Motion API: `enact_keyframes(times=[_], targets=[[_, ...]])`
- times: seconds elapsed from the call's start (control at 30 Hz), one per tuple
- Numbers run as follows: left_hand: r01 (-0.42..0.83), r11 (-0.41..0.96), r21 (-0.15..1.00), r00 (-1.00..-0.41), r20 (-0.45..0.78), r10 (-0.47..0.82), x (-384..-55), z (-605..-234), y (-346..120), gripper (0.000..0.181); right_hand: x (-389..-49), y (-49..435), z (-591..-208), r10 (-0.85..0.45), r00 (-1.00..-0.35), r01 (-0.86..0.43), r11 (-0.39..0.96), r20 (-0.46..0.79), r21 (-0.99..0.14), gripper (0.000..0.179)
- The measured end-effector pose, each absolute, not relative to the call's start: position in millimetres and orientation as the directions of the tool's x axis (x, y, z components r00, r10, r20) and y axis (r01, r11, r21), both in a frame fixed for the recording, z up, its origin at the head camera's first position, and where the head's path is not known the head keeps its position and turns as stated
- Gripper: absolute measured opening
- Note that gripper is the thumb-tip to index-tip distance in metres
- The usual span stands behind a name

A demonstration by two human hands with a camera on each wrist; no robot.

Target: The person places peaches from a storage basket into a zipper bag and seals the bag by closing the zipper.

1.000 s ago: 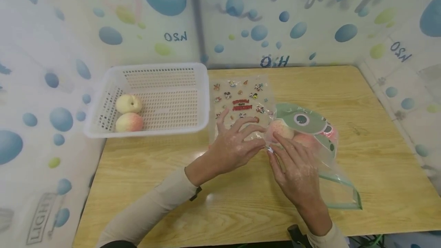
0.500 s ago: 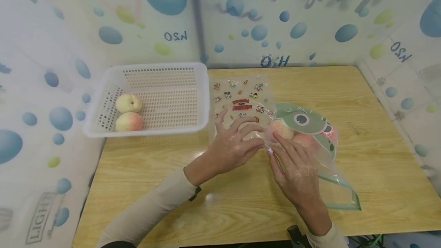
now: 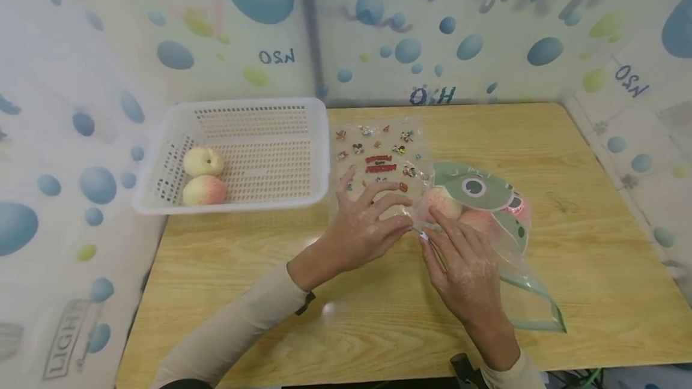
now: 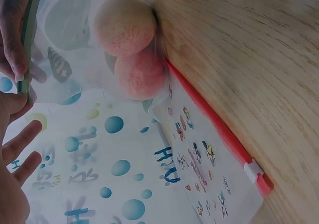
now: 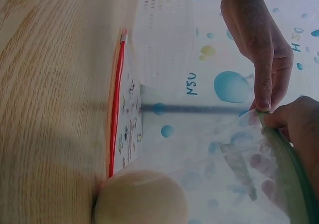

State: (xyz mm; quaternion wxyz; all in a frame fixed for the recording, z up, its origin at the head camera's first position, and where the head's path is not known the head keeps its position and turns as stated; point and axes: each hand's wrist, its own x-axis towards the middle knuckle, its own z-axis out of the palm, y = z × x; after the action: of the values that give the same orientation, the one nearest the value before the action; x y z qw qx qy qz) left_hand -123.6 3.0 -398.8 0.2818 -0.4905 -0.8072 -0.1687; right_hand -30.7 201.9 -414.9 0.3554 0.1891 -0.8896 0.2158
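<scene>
A clear zip bag (image 3: 450,177) with a green cartoon animal print lies right of the table's middle, raised along its green zip strip (image 4: 27,42). Inside it are peaches (image 3: 440,203), two of them plain in the left wrist view, the upper peach (image 4: 124,27) paler. My left hand (image 3: 362,230) pinches the zip strip's end between thumb and finger, its other fingers spread. Close beside it, my right hand (image 3: 467,269) pinches the strip near the small white slider (image 3: 424,235). In the right wrist view both hands' fingertips nearly meet on the strip.
A flat clear bag (image 3: 378,143) with small cartoon prints and a red zip (image 4: 214,114) lies beyond my left hand. At the back left stands a white perforated basket (image 3: 319,155) holding two peaches (image 3: 203,189). Patterned walls (image 3: 367,35) border the wooden table (image 3: 594,257).
Both hands keep their pinch on the zip strip. My left hand has shifted very slightly left with the strip's end; the right hand looks almost still.
</scene>
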Motion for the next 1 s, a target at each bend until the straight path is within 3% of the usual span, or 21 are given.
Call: enact_keyframes(times=[1.0], targets=[[0.878, 0.479, -0.002, -0.376, 0.616, 0.692, -126.8, -397.1, 4.3, 0.011, -30.0, 206.9, -412.4, -0.175, -0.672, -0.481, 0.842, 0.719, -0.244, 0.039]])
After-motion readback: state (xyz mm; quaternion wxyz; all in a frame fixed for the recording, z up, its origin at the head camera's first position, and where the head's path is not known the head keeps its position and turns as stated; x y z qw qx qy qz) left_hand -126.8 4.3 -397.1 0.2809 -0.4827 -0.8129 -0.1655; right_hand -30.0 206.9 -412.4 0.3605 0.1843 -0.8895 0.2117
